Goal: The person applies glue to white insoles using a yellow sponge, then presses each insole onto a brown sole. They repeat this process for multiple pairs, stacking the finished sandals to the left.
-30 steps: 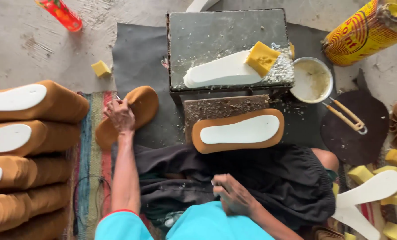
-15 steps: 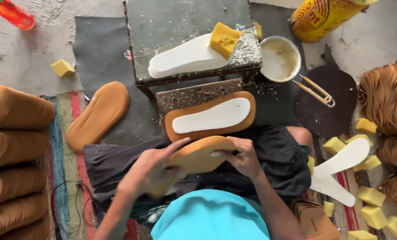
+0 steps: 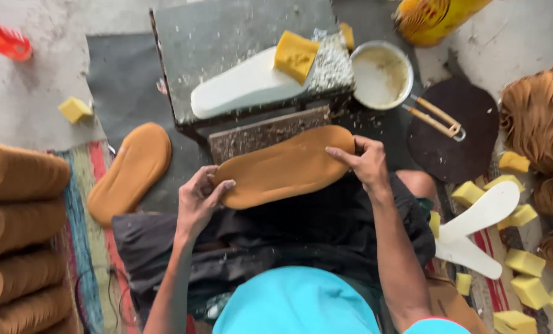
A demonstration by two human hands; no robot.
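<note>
The tan sole (image 3: 286, 167) lay flat across the middle of the frame, held between both hands just below the dark work table (image 3: 227, 37). The left hand (image 3: 199, 201) was clamped on its lower-left end, fingers curled over the edge, while the right hand (image 3: 364, 162) gripped its upper-right end with fingers pressed on top. Above it, on the table, a white insole (image 3: 242, 86) rested with a yellow sponge (image 3: 295, 55) lying on its right end. To the right of the table stood a round pan of pale glue (image 3: 381, 74). A second tan sole (image 3: 131, 170) lay on the dark mat at centre left, well apart from the hands. Stacked tan soles (image 3: 17, 235) filled the left edge, and two white insoles (image 3: 480, 226) with yellow foam blocks (image 3: 524, 263) lay at the lower right.
</note>
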